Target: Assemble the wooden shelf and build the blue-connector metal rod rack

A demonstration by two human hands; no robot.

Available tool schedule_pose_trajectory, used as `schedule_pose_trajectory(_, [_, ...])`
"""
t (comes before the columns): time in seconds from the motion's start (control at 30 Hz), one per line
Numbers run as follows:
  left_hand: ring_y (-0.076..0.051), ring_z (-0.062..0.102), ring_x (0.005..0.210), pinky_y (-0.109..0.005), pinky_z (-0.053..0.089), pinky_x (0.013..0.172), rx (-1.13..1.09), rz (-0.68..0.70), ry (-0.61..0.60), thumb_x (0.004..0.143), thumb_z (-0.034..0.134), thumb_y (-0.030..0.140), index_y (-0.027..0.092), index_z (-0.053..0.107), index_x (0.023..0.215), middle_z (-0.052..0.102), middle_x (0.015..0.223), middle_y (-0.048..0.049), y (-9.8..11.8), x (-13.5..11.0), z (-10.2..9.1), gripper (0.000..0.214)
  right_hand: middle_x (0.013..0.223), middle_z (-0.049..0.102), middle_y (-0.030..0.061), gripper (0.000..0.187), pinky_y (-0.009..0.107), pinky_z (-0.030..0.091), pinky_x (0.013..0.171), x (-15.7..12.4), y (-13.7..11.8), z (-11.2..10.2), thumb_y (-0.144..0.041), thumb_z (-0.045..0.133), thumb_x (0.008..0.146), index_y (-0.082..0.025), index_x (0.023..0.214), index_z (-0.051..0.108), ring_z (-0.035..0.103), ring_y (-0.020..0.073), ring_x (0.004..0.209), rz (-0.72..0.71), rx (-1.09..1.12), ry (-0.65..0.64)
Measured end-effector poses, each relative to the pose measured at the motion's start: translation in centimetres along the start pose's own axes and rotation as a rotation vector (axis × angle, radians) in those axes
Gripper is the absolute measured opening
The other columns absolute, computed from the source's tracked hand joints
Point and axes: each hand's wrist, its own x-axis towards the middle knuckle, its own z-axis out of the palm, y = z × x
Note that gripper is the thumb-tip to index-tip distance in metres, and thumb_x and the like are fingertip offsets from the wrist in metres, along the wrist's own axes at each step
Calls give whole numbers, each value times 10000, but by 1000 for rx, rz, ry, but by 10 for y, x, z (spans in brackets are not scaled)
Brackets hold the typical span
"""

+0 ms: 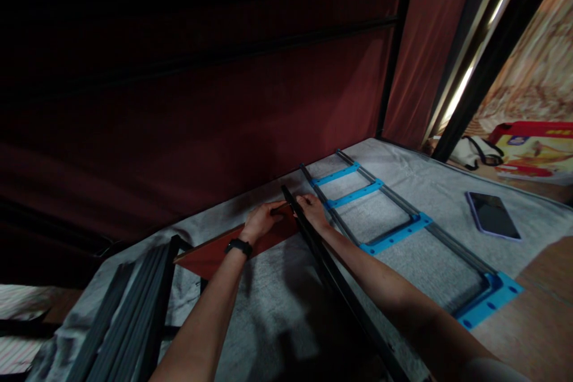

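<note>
My left hand [260, 221], with a black band on its wrist, is closed on a thin dark rod-like piece [280, 208] whose tip points at a long black bar [333, 277]. I cannot make out exactly what the piece is. Near the bar's far end, my right hand [313, 210] has its fingers closed against the bar's right side. The bar slants from there toward me, between my forearms. An orange-red board [210, 258] lies left of the bar, partly under my left hand, its right end close to the bar.
Blue brackets [396, 234] joined by grey rails lie on the right of the grey cloth [264, 304]. A phone [493, 215] rests farther right. Several dark grey bars [129, 310] lie at the left. Dark red panels [268, 101] stand behind; a colourful box [537, 152] is at far right.
</note>
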Motion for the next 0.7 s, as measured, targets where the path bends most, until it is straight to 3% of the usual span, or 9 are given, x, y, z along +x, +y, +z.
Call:
schedule_pose_trajectory(0.13, [-268, 612, 1205, -365, 464, 992, -3, 17, -1, 855, 658, 318, 387, 605, 1337, 658, 1313, 16, 1, -1, -1, 490, 665, 601, -11, 228, 262, 519, 548, 0, -1, -3, -454, 541, 867, -242, 785, 531, 637, 160, 622, -75, -88, -5])
schedule_pose_trajectory(0.33, [-259, 626, 1179, -351, 478, 964, 12, 29, 2, 864, 646, 298, 405, 590, 1348, 655, 1317, 25, 1, -4, 0, 499, 669, 590, -7, 237, 262, 490, 516, -1, 2, 2, -453, 521, 879, -246, 772, 482, 630, 168, 606, 26, 36, -25])
schedule_pose_trajectory(0.43, [-259, 633, 1165, -349, 479, 955, 25, 25, 8, 872, 637, 308, 413, 582, 1354, 667, 1300, 23, 2, -5, 0, 496, 659, 544, -30, 229, 241, 465, 548, 2, 3, -4, -430, 540, 860, -245, 748, 467, 575, 140, 611, -69, -38, -34])
schedule_pose_trajectory(0.57, [-255, 627, 1175, -338, 475, 957, 25, 5, 3, 870, 644, 333, 395, 589, 1353, 668, 1299, 17, 4, -5, -2, 490, 659, 506, -41, 242, 228, 437, 596, 9, 0, -16, -424, 547, 848, -229, 715, 494, 511, 118, 629, -234, -122, -145])
schedule_pose_trajectory(0.7, [-253, 626, 1180, -337, 472, 955, 23, -11, -8, 875, 630, 336, 390, 596, 1346, 673, 1290, 24, 8, -6, -4, 476, 661, 504, -49, 241, 219, 422, 598, 13, -3, -19, -426, 549, 854, -218, 736, 516, 502, 112, 634, -251, -104, -197])
